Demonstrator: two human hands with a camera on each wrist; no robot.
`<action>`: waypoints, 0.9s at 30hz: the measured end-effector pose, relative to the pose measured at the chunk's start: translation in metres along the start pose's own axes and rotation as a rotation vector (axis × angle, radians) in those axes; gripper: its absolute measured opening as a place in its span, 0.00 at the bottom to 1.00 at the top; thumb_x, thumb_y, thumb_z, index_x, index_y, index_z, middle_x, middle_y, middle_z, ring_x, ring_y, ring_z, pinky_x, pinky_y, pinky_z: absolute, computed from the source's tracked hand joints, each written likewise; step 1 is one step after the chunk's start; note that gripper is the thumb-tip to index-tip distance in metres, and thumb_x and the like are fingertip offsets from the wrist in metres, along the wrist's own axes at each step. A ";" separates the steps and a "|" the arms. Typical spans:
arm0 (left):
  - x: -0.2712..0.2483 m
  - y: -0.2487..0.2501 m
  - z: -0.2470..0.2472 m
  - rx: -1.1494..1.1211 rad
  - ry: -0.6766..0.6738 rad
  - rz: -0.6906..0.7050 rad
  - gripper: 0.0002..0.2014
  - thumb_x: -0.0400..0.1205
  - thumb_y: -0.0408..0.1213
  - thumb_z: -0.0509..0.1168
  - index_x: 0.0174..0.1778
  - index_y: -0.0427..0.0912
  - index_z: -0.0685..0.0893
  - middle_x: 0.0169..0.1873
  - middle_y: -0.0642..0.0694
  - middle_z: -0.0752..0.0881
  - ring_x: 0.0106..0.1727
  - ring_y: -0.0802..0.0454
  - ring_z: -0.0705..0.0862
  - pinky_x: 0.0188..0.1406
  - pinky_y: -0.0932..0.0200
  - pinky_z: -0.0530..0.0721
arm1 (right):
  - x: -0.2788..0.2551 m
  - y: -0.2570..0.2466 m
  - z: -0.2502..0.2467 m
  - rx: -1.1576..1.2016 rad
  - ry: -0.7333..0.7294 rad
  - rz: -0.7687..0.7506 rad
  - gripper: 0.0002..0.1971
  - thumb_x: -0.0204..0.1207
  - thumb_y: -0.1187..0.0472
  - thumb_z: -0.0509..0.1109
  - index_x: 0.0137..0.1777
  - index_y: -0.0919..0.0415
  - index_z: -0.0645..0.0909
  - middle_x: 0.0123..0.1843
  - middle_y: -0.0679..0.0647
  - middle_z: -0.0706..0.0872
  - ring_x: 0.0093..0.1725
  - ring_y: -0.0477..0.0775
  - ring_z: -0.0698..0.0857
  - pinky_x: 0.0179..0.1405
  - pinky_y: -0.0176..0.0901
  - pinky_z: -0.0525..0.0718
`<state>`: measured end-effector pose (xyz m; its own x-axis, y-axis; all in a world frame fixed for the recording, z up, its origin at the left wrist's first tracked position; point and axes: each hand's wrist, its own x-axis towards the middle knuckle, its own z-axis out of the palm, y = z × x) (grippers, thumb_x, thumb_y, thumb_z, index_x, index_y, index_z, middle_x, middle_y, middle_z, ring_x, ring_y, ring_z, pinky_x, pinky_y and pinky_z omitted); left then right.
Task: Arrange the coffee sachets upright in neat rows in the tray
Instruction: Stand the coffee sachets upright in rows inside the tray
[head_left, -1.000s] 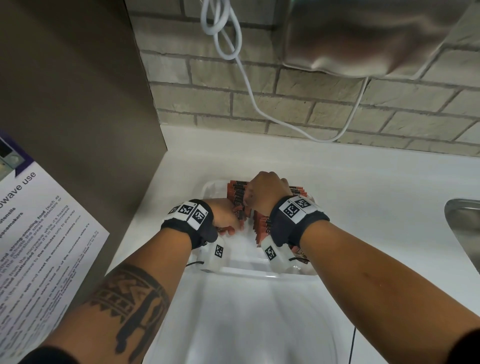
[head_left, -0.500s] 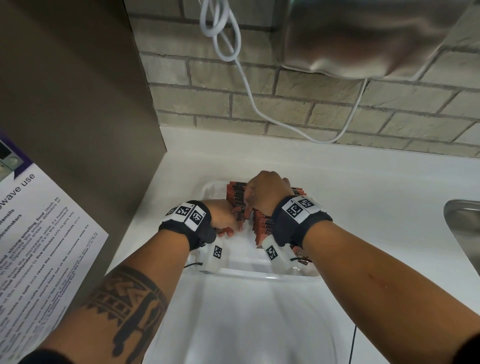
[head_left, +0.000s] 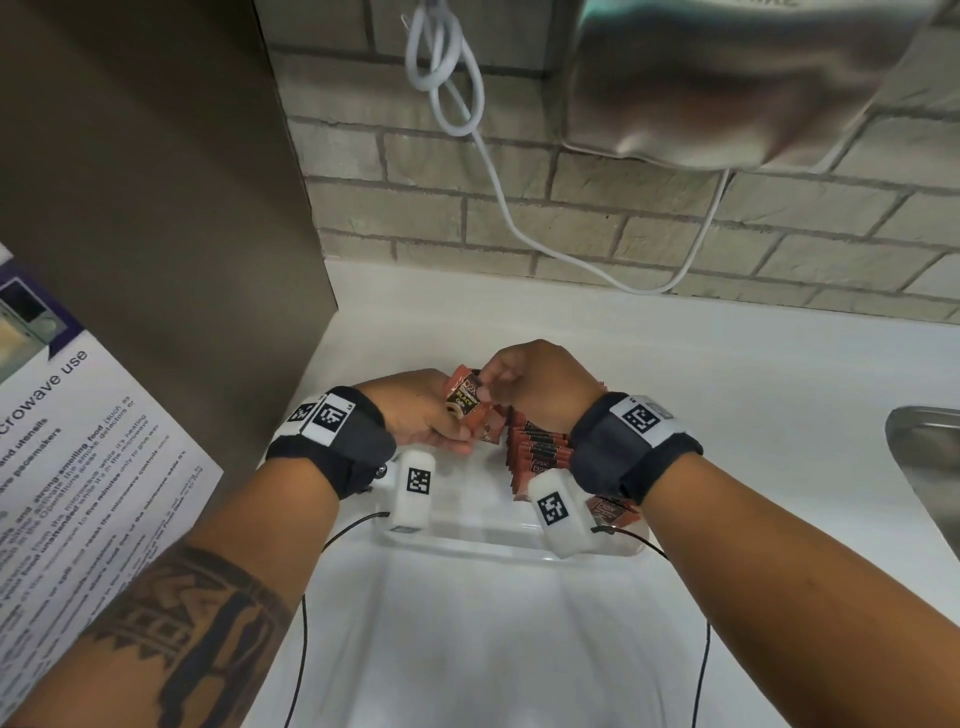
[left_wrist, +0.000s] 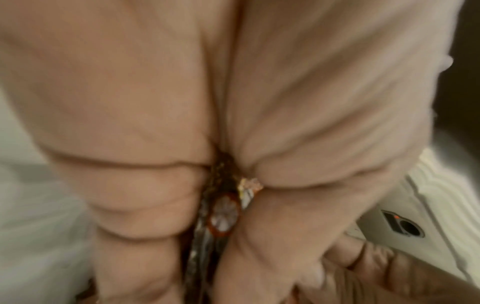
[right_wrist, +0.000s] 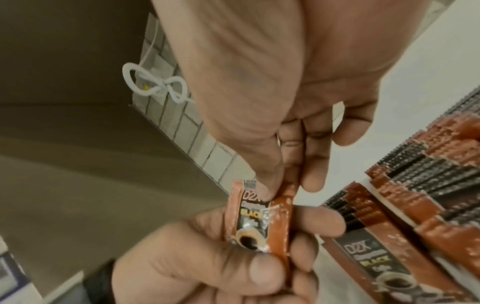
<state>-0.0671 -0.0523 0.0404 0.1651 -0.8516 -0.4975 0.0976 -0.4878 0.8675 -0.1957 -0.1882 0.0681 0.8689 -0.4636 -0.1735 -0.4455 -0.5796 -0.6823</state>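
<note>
Orange sachets (head_left: 467, 402) gripped in left hand (head_left: 421, 413), right hand (head_left: 535, 379) pinching top

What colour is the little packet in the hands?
Orange-brown sachet with a black label; clearest in the right wrist view.

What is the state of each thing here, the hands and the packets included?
Left hand: grips a small bunch of coffee sachets, lifted above the tray.
Right hand: pinches the top of the front sachet in that bunch.
Row of sachets: stands packed in the tray.
Loose sachet: lies flat by the near corner.
Tray: rests on the white counter.
Cable: hangs knotted.
</note>
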 end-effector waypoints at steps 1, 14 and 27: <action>-0.003 0.000 0.000 -0.028 -0.001 0.027 0.14 0.80 0.12 0.65 0.54 0.32 0.86 0.47 0.39 0.91 0.48 0.49 0.91 0.48 0.59 0.91 | 0.000 0.000 -0.001 0.029 0.010 0.001 0.01 0.77 0.57 0.76 0.47 0.51 0.88 0.45 0.47 0.92 0.44 0.45 0.87 0.45 0.37 0.79; -0.022 0.010 0.002 0.052 0.298 0.144 0.20 0.67 0.25 0.83 0.55 0.32 0.89 0.46 0.39 0.94 0.50 0.40 0.93 0.54 0.44 0.92 | -0.005 -0.009 -0.012 0.218 0.190 -0.044 0.03 0.74 0.57 0.80 0.40 0.50 0.91 0.36 0.45 0.92 0.36 0.39 0.88 0.41 0.33 0.82; -0.009 0.007 0.017 0.857 0.051 -0.233 0.12 0.84 0.40 0.67 0.61 0.45 0.89 0.32 0.51 0.82 0.26 0.53 0.74 0.18 0.73 0.70 | 0.010 -0.006 0.012 -0.458 0.036 0.096 0.09 0.72 0.56 0.68 0.41 0.51 0.90 0.45 0.47 0.88 0.50 0.53 0.84 0.60 0.55 0.82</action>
<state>-0.0845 -0.0516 0.0513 0.2779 -0.7131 -0.6436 -0.6302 -0.6410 0.4381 -0.1815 -0.1814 0.0623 0.8147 -0.5479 -0.1899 -0.5798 -0.7654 -0.2794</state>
